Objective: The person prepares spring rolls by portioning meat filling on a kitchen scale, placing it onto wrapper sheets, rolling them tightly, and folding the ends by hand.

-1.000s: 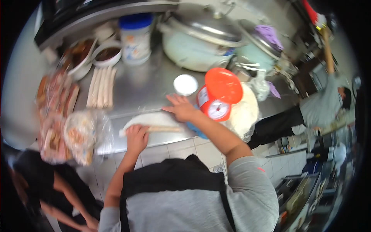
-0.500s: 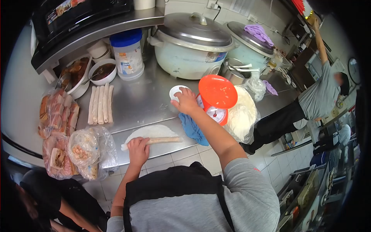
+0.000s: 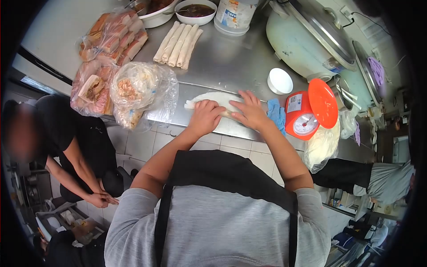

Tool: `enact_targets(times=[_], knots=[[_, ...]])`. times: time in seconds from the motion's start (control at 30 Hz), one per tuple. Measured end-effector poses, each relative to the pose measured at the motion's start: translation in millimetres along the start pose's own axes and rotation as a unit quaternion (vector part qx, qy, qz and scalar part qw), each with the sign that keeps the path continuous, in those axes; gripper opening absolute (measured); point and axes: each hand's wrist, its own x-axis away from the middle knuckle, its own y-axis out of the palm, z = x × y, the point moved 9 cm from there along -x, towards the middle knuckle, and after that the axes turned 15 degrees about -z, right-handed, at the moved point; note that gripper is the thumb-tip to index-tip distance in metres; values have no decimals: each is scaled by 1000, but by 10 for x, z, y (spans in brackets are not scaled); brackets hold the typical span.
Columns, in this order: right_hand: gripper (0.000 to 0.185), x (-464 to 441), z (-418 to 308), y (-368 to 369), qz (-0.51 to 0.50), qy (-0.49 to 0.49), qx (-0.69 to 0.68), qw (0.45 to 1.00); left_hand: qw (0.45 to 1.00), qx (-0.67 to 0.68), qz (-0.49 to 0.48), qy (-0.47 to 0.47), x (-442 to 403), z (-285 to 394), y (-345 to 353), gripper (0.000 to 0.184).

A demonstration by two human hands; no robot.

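Observation:
A thin white wrapper sheet lies on the steel counter near its front edge. A pale filled roll runs along its near side, mostly hidden by my hands. My left hand is closed over the left part of the roll, fingers bent and close together. My right hand lies at the right end, fingers spread and thumb apart, touching the wrapper and roll. A blue cloth is just right of that hand. Farther back stands a small white bowl.
Right: red kitchen scale, bagged white dough and large lidded pot. Left: finished rolls, bagged meat and a plastic bag with filling. A dark sauce bowl stands behind. A person is at left.
My right hand has left the white bowl and come down to the roll's right end. My left hand stays on the roll. The view has shifted, bringing a person at left further into sight.

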Motion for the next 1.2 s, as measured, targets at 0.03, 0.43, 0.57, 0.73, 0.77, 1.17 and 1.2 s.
enact_targets(times=[0.03,0.43,0.57,0.73,0.77,1.17,1.2], knots=[[52,16,23,33,-11,12,17,1000,1000,1,2,-2,3,-3,2,29],[67,-108,16,115,-76,52,24,995,1000,-3,7,-3,-7,3,-7,28],[67,-48,105,105,-69,93,41,992,1000,-4,2,-6,5,-5,-3,27],[67,453,178,147,-113,84,55,989,1000,0,8,-6,4,-16,12,28],[67,497,187,149,-121,89,55,987,1000,-2,9,-4,6,-12,8,28],[59,337,608,-479,79,182,50,979,1000,-8,1,4,3,-16,31,28],[59,327,825,-543,116,223,56,966,1000,-9,1,6,13,-13,32,29]])
